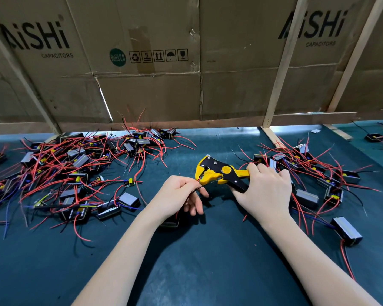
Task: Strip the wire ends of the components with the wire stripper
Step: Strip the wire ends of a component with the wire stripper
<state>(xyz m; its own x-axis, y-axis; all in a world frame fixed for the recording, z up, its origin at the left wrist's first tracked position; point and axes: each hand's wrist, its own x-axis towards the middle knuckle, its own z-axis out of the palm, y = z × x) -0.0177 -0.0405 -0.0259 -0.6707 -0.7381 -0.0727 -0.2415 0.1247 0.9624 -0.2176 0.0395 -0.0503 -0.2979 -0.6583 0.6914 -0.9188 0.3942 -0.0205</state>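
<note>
Fingers of the right hand grip the yellow-black wire stripper; left hand pinches thin wires.

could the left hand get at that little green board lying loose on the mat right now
Probably not at once. The little green board lies bare on the mat, with nothing between it and the left hand, but that hand's grip is pinching a wire at the wire stripper, so it must let go first.

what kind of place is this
Likely a small electronics assembly workbench: heaps of wired components on a green mat, capacitor cartons as a backdrop, and a wire stripper in use.
</note>
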